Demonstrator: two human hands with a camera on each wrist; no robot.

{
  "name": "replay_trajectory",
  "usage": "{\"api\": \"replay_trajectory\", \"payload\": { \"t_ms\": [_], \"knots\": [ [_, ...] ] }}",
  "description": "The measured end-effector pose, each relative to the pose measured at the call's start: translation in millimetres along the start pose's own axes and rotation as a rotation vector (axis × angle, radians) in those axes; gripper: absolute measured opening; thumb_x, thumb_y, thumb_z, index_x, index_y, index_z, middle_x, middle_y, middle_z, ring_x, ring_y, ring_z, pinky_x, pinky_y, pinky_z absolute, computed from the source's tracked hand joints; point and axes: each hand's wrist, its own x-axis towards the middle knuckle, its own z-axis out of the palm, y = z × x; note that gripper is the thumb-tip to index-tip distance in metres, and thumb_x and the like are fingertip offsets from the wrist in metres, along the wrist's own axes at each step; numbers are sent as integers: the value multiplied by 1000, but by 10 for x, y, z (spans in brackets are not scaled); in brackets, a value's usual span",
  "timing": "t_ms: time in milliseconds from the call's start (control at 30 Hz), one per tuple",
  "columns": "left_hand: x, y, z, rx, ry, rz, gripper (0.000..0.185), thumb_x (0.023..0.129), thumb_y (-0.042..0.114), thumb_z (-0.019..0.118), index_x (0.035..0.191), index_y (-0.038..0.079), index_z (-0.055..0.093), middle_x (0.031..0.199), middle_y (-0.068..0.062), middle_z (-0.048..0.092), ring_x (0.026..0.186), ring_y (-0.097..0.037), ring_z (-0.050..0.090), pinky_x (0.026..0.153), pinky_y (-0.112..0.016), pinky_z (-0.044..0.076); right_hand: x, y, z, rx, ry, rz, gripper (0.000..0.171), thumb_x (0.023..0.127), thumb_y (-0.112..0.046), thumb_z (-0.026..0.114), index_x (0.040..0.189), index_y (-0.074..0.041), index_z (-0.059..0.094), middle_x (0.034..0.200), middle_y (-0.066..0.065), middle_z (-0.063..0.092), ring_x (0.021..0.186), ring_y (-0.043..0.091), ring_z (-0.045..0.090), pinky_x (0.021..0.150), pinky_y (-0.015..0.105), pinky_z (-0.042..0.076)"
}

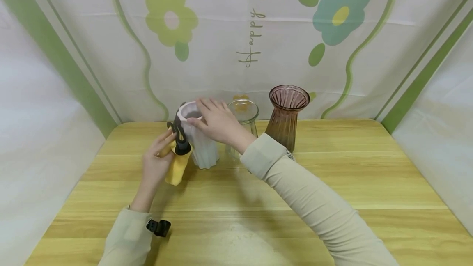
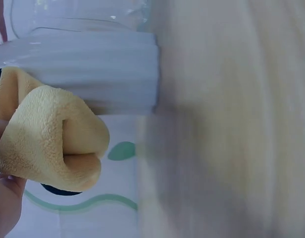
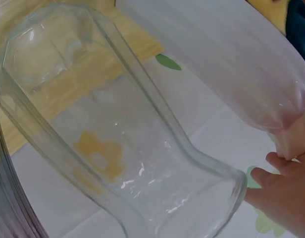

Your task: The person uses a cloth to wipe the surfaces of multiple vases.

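Observation:
A white ribbed vase (image 1: 202,147) stands upright on the wooden table (image 1: 332,184). My right hand (image 1: 215,121) grips its rim from above, thumb on the near side and fingers over the mouth. My left hand (image 1: 158,160) holds a yellow cloth (image 1: 176,169) against the vase's left side, and a black piece (image 1: 180,136) sits with the cloth at the vase wall. In the left wrist view the folded yellow cloth (image 2: 53,144) lies just below the white vase (image 2: 93,74). The right wrist view has my fingertips (image 3: 283,196) beside the white vase (image 3: 231,64).
A clear glass vase (image 1: 244,115) stands right behind my right hand and fills the right wrist view (image 3: 108,134). A brown-pink ribbed glass vase (image 1: 286,119) stands to its right. Printed fabric walls close in the back and both sides.

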Motion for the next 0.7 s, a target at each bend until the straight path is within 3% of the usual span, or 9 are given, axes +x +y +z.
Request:
{"api": "replay_trajectory", "payload": {
  "t_ms": [200,367,467,700],
  "knots": [
    [53,78,-5,19,5,-11,45,74,-20,55,115,-4,66,133,-16,59,128,-31,49,107,-8,33,-12,-66,31,16,31,40,74,98,-57,33,153,-10,21,161,6,20,150,27,15,124,49,6],
    [62,62,-7,30,-44,-65,44,76,-17,55,117,-5,64,135,-15,58,131,-30,48,115,-34,36,-14,-83,50,44,41,56,75,98,-58,33,153,-9,20,160,7,20,150,26,15,124,48,7],
    [40,18,-6,28,-71,-101,45,74,-18,54,116,-6,64,135,-17,57,132,-33,47,115,-46,34,-9,-88,60,47,48,56,74,98,-57,33,153,-9,20,160,8,21,149,27,17,124,48,8],
    [-51,-174,17,95,-177,-109,44,74,-19,55,116,-8,64,134,-21,57,130,-39,47,112,-52,36,-8,-93,65,36,60,53,74,98,-57,32,153,-8,20,160,9,23,149,27,20,124,48,10]
  ]
}}
